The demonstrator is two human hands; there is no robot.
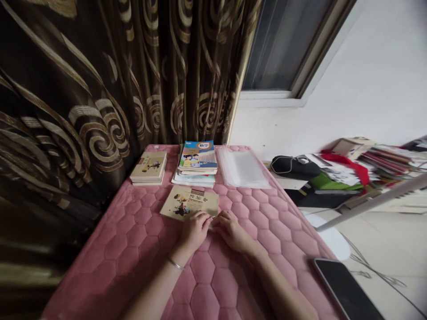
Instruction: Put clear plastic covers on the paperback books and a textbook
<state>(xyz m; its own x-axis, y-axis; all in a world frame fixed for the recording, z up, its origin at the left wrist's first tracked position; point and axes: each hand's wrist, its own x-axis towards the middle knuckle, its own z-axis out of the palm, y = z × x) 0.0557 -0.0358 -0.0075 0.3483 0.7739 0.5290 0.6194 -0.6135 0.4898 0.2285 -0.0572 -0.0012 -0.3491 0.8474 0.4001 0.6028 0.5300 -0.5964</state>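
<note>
A beige book with Chinese characters and a small ink-style picture lies on the pink quilted surface, turned sideways to me. My left hand, with a silver bracelet at its wrist, has its fingers closed at the book's near edge. Beside it, my right hand pinches at the near right corner, thumb and fingertips together. The hands almost touch and hide that corner. Whether a clear cover is on the book I cannot make out.
Behind lie a stack of similar beige books, a pile topped by a blue maths textbook and clear plastic sleeves. A dark phone or tablet rests at the right edge. Patterned curtains hang at left; cluttered papers lie beyond.
</note>
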